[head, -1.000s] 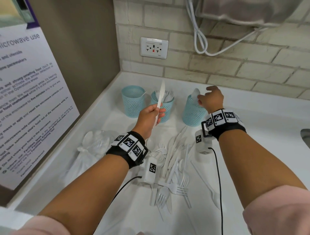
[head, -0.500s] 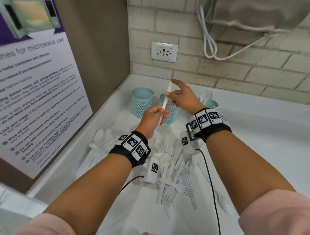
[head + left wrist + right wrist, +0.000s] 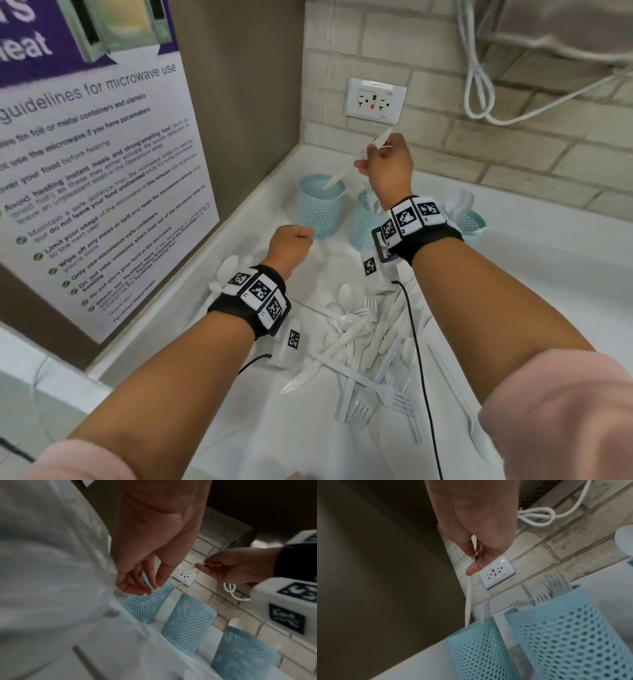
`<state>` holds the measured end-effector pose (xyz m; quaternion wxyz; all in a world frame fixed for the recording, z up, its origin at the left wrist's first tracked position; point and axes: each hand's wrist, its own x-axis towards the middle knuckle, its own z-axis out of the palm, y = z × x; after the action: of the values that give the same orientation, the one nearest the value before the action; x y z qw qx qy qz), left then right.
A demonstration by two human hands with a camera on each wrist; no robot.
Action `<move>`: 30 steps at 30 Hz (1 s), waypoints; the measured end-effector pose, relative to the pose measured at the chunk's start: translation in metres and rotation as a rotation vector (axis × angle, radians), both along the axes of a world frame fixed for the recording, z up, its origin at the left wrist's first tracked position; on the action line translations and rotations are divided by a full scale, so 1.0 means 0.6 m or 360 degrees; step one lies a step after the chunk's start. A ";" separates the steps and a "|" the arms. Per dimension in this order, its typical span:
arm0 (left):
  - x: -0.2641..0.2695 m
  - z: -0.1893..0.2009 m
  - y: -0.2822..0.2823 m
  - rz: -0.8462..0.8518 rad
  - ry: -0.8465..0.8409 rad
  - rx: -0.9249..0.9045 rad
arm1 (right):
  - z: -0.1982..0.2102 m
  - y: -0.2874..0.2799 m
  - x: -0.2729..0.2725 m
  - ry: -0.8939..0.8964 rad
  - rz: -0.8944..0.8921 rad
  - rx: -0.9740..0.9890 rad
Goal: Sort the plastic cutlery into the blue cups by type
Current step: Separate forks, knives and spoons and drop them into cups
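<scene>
Looks like a shared office pantry: a microwave-use guidelines poster (image 3: 92, 178) on the wall, brick-tile backsplash (image 3: 513, 150) with an outlet (image 3: 375, 101), white tabletop (image 3: 548, 274).

The right hand (image 3: 388, 168) hides most of the middle cup (image 3: 363, 224); a wristband (image 3: 416, 219) covers the right cup (image 3: 474, 222); the left-wrist foreground blurs white.

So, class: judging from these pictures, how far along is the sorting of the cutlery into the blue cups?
Done: forks stand in the middle cup and spoons in the right cup. In hand: the right hand pinches a knife, its lower end at the left cup; the left hand holds nothing. Left: a mixed pile of forks, spoons and knives on the counter, so it looks well short of finished.
</scene>
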<state>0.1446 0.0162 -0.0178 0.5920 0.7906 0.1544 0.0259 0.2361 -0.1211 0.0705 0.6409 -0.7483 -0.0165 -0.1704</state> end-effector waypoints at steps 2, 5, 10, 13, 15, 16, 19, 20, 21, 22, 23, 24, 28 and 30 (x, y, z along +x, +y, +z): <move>0.003 -0.009 0.003 -0.0117 0.0164 0.0274 | -0.018 0.015 0.009 0.0063 0.0056 -0.0097; 0.007 -0.014 0.003 -0.0274 0.0363 0.0735 | -0.040 0.025 0.016 0.0191 0.0217 -0.0238; 0.010 -0.020 -0.011 -0.0456 0.0488 0.1133 | -0.032 0.005 0.005 0.0285 0.0391 -0.0227; 0.013 -0.029 -0.023 -0.0557 0.0473 0.1252 | -0.008 -0.031 -0.012 0.0287 0.0372 -0.0278; 0.018 -0.031 -0.034 -0.0629 0.0375 0.1345 | 0.008 -0.064 -0.029 0.0448 0.0471 -0.0493; 0.021 -0.033 -0.041 -0.0674 0.0319 0.1393 | 0.014 -0.078 -0.039 0.0596 0.0583 -0.0700; 0.032 -0.036 -0.063 -0.0846 0.0159 0.1559 | 0.009 -0.121 -0.064 0.1178 0.0887 -0.1332; 0.035 -0.038 -0.070 -0.0920 0.0136 0.1607 | -0.002 -0.135 -0.071 0.1323 0.0918 -0.1431; 0.037 -0.041 -0.077 -0.0991 0.0136 0.1642 | -0.019 -0.149 -0.076 0.1399 0.0882 -0.1519; 0.038 -0.044 -0.082 -0.1047 0.0140 0.1669 | -0.036 -0.160 -0.081 0.1403 0.0798 -0.1634; 0.039 -0.048 -0.086 -0.1081 0.0139 0.1697 | -0.050 -0.169 -0.085 0.1402 0.0703 -0.1757; 0.040 -0.052 -0.089 -0.1089 0.0124 0.1730 | -0.061 -0.176 -0.091 0.1456 0.0621 -0.1864; 0.038 -0.059 -0.101 -0.0974 0.0089 0.1815 | -0.076 -0.194 -0.129 0.1787 0.0549 -0.2189; 0.038 -0.060 -0.103 -0.0942 0.0125 0.1796 | -0.082 -0.209 -0.159 0.1556 0.0461 -0.2262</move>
<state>0.1673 -0.0458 -0.0539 0.0606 0.9903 -0.0864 -0.0903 0.1409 -0.2462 0.0210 -0.0268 -0.9504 0.0630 0.3033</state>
